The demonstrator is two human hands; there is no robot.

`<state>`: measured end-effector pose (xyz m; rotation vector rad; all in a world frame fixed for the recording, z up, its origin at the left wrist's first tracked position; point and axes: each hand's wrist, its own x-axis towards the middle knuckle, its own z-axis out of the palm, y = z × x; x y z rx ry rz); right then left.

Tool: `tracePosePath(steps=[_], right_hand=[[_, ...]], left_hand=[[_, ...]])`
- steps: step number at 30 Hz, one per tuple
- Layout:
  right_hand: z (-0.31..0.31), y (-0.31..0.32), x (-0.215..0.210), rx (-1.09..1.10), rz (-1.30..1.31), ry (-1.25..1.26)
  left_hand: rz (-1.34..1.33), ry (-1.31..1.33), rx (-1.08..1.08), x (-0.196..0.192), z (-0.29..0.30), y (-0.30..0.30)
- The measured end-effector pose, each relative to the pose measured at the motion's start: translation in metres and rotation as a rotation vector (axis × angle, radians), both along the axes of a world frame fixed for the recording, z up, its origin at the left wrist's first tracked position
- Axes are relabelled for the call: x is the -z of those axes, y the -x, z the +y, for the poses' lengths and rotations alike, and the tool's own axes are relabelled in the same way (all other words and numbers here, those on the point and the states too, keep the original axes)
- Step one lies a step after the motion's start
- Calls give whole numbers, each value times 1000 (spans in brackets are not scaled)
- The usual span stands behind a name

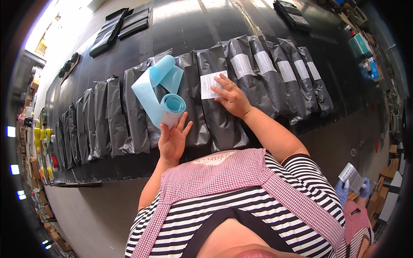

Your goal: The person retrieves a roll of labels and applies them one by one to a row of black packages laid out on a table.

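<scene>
My left hand point(173, 142) grips the lower end of a label roll point(166, 112) with light blue backing. A loose strip of blue backing point(145, 92) loops up from the roll and curls over the dark grey plastic mailing bags. My right hand point(234, 99) lies with fingers spread on a white printed label point(208, 86) on a grey mailing bag point(220, 124). To the right, several bags carry white labels, such as this labelled bag point(269, 79). Left of the roll stretches a row of bags, such as this grey bag point(114, 116), with no labels showing.
The bags lie side by side along the near edge of a black table point(189, 26). Folded black bags point(112, 32) lie at the far left, another stack point(292, 16) at the far right. At lower right, a co-worker's gloved hands point(343, 191) hold a printed sheet point(352, 177).
</scene>
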<state>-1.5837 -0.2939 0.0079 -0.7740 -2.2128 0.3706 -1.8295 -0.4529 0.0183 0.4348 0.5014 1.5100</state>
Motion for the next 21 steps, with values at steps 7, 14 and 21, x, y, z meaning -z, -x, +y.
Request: tracePosePath(steps=[7,14,21], right_hand=[[4,-1,11,-24,-52,61],[0,-2,6,20,-21,-1],[-3,1,-14,27,18,-65]], left_hand=[[2,3,1,6,-2,1],[-5,21,12,7,0,3],[-17,21,7,11,1,5]])
